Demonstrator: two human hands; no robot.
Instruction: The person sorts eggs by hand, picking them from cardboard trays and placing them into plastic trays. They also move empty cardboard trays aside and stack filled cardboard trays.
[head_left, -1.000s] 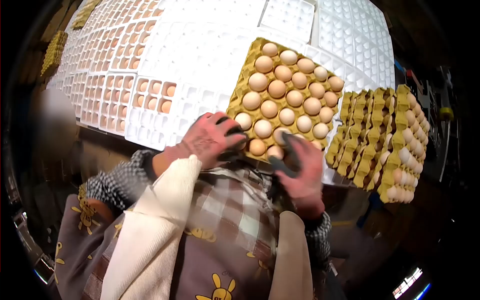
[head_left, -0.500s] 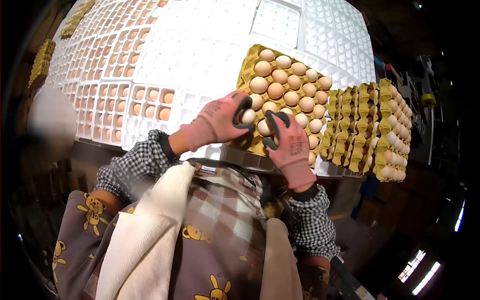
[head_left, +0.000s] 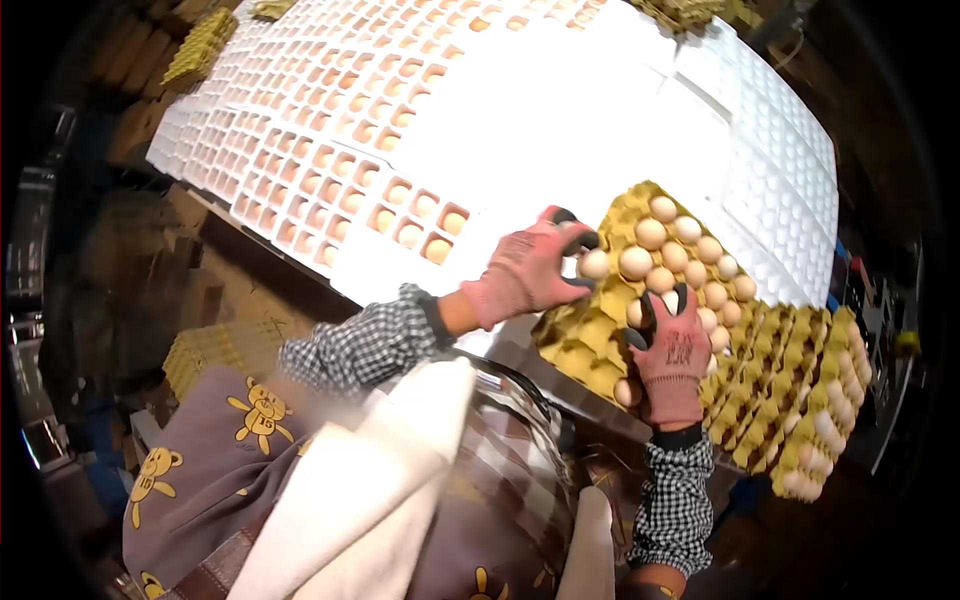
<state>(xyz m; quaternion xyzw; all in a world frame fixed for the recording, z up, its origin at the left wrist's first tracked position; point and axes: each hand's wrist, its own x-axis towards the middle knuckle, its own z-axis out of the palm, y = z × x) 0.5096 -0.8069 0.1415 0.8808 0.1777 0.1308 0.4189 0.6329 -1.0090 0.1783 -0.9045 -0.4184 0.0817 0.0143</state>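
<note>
I find the left hand (head_left: 540, 265) closed on an egg (head_left: 594, 264), thumb and fingers curled about its sides, above the left part of the yellow tray (head_left: 580, 345). The right hand (head_left: 672, 340) reaches down into the same tray, fingers bent around an egg (head_left: 635, 313); from my remote post I cannot tell whether they bear on it or merely surround it. Both hands wear pink gloves with dark fingertips.

The other eggs (head_left: 716, 295) sit in cups towards the far and right parts of the yellow tray, with one more at its near edge, just beside the right wrist. I judge the step in hand to be collecting eggs from this tray. In my assessment the next move calls for a light, even hold and a straight lift, clear of the neighbouring shells.

To the right of the yellow tray, close by, I note a stack of egg-filled trays (head_left: 790, 390). To the left, a white tray (head_left: 378, 266) carries six eggs (head_left: 411, 234) in square compartments, and filled rows extend beyond it. Glare across the middle of the white surface prevents me from reading its compartments.
</note>
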